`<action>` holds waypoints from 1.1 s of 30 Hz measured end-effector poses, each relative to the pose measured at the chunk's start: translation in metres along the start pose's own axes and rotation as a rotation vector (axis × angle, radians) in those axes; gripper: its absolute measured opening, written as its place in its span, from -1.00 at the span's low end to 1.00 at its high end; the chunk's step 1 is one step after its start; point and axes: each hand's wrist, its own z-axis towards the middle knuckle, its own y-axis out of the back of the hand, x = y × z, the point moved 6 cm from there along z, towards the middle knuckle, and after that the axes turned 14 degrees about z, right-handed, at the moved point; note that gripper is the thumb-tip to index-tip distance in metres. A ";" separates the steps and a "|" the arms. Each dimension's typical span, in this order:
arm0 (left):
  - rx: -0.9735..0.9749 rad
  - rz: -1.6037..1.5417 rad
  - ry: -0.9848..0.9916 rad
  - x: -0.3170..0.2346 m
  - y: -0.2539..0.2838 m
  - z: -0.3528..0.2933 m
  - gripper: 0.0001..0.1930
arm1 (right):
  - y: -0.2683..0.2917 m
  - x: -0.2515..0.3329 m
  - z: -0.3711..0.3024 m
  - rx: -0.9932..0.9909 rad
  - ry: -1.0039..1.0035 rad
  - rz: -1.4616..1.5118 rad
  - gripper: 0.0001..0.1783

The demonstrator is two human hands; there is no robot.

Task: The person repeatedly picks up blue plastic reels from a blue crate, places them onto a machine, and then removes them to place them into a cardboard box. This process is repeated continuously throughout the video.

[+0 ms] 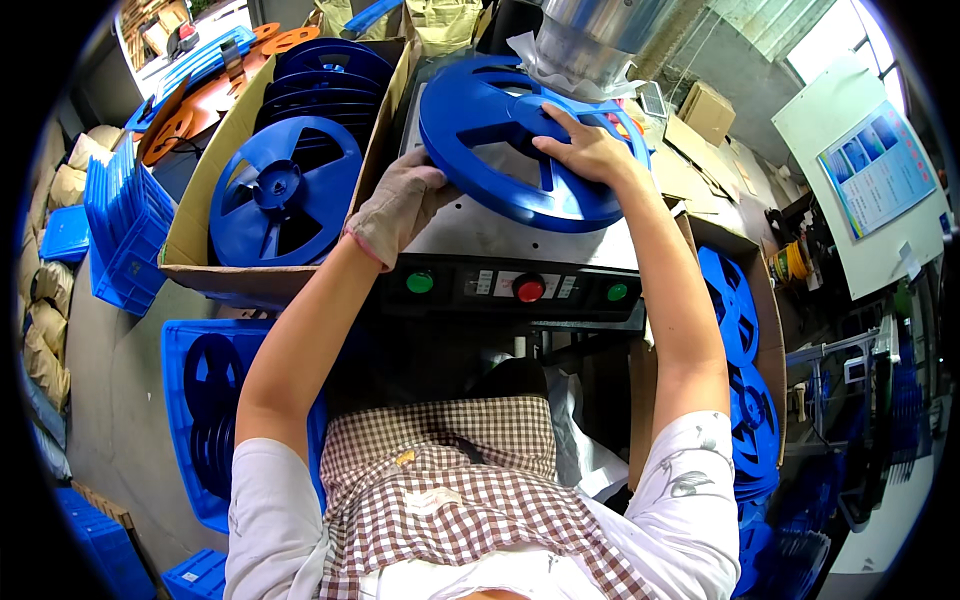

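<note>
A blue plastic reel [505,118] with wide cut-outs lies slightly tilted over the metal top of a machine [470,235]. My left hand [395,205], in a pale work glove, is closed on its left rim. My bare right hand [590,150] grips the reel from the right, with its fingers reaching over a spoke toward the hub. The machine's metal cylinder [600,30], wrapped at the bottom in whitish film, stands right behind the hub and hides part of the reel's far side. Fingertips of the left hand are hidden under the rim.
A control panel [465,283] with green and red buttons faces me. On the left, a cardboard box [190,250] holds several blue reels, above a blue crate [178,400]. Another box [770,330] of reels stands at the right. Orange reels [170,130] lie far left.
</note>
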 end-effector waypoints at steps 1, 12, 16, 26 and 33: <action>-0.009 0.003 0.028 0.004 0.002 -0.003 -0.49 | 0.001 0.003 0.000 0.000 -0.003 0.004 -0.11; -0.424 1.327 -0.446 -0.004 0.024 -0.113 -0.29 | 0.040 -0.013 -0.133 -0.566 0.307 0.271 -0.43; -0.486 1.454 -0.145 0.043 0.034 -0.123 -0.04 | -0.027 -0.145 -0.216 -0.747 -0.112 0.678 -0.26; -0.503 1.122 -0.276 0.093 0.074 -0.113 -0.15 | -0.101 -0.160 -0.228 -0.665 -0.192 0.683 -0.26; -0.476 1.131 -0.333 0.075 0.043 -0.126 -0.31 | -0.041 -0.143 -0.282 -0.542 -0.206 0.495 -0.41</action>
